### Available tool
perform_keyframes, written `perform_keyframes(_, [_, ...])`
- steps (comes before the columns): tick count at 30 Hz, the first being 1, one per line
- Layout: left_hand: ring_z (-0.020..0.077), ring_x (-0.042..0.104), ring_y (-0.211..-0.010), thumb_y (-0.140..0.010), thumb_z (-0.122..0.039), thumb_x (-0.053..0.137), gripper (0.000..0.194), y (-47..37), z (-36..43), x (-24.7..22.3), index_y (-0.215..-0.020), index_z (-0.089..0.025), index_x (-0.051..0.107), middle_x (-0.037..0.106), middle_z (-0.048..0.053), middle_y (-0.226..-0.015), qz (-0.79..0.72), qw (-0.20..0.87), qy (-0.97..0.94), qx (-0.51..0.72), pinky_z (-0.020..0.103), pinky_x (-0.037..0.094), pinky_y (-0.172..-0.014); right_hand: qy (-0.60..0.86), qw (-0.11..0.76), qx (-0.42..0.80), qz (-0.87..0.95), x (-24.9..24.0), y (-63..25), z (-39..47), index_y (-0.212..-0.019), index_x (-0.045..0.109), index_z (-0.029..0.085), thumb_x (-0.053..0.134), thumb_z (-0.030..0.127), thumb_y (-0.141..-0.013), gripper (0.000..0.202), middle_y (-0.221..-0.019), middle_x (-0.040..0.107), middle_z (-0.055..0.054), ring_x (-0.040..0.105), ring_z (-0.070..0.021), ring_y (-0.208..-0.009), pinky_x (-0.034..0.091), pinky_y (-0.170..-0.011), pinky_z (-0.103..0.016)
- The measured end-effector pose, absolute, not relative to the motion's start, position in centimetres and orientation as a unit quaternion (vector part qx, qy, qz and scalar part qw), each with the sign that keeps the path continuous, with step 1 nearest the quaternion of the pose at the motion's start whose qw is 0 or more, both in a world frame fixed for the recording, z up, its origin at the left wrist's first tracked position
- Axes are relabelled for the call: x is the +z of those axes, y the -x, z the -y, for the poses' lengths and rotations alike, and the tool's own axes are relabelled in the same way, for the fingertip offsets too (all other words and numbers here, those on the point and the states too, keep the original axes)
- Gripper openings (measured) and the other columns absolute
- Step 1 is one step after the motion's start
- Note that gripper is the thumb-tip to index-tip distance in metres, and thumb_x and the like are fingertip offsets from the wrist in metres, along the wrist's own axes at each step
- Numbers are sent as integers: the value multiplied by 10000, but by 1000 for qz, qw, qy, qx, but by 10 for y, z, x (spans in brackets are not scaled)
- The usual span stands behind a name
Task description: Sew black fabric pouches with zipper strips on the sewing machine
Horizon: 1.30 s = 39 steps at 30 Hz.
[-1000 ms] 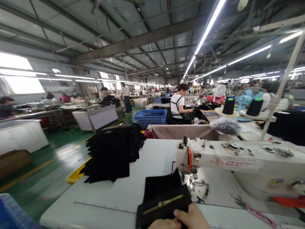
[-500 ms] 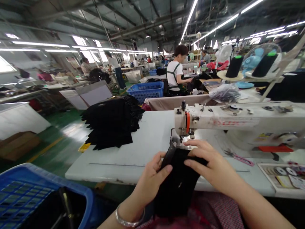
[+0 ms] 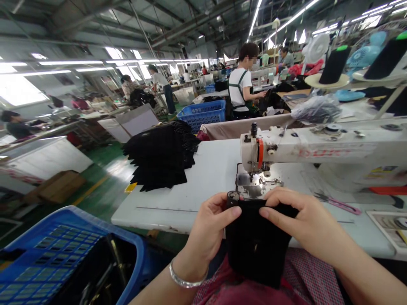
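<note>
Between my hands hangs a black fabric piece [image 3: 257, 237], its upper edge folded and a small shiny mark on its front. At its upper left corner, my left hand [image 3: 211, 224] pinches it between thumb and fingers. Farther along the same edge, my right hand [image 3: 294, 214] grips the cloth, thumb in front and fingers behind. Just beyond the fabric is the sewing machine [image 3: 295, 148], with its metal needle plate [image 3: 249, 180] in view. The cloth's edge is in front of the plate, its lower part hanging over my lap.
A stack of black pieces [image 3: 162, 152] lies on the white sewing table [image 3: 213, 163]. Pink-handled snips [image 3: 341, 205] are right of my hand. A blue basket [image 3: 140, 258] with dark items stands at lower left. A co-worker [image 3: 241, 84] sits beyond a cloth-covered edge.
The black piece has come back toward me and now faces me more squarely, its top edge away from the needle. Both hands still hold it. My view has shifted left.
</note>
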<state>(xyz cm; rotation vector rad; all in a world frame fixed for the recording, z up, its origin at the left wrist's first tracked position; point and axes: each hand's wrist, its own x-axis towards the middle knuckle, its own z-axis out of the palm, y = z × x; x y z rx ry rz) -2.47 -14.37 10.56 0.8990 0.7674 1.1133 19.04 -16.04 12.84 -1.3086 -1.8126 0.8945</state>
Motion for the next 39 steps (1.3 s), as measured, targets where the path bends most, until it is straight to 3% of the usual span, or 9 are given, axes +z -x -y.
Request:
perform_keyframes(5, [127, 662, -790, -716, -203, 881, 231, 25, 145, 103, -912, -149, 771, 747, 35, -878, -356, 682, -388, 507, 227, 528, -791, 516, 358, 348, 696, 127, -191, 164, -781, 645, 249, 623, 431, -921, 231, -891, 687, 37, 621, -154, -851, 435, -770, -287])
perform_keyframes(28, [95, 612, -703, -676, -194, 893, 233, 24, 144, 95, -842, -159, 732, 708, 4, -801, -381, 669, -381, 513, 188, 497, -673, 505, 360, 358, 698, 128, -192, 162, -727, 552, 221, 577, 445, -953, 318, -712, 562, 49, 524, -117, -678, 396, -630, -261])
perform_keyframes(33, [85, 603, -750, -666, -195, 906, 216, 28, 143, 98, -816, -155, 755, 703, -4, -791, -395, 636, -403, 526, 166, 490, -728, 518, 367, 348, 690, 122, -208, 162, -780, 625, 233, 665, 470, -914, 275, -843, 656, 25, 596, -146, -799, 450, -734, -276])
perform_keyframes(39, [97, 599, -742, -672, -239, 914, 235, 36, 139, 98, -843, -157, 775, 710, 7, -805, -419, 618, -405, 527, 183, 486, -715, 521, 464, 399, 595, 106, -233, 162, -879, 751, 227, 798, 485, -793, 276, -1030, 741, -49, 678, -213, -952, 529, -862, -320])
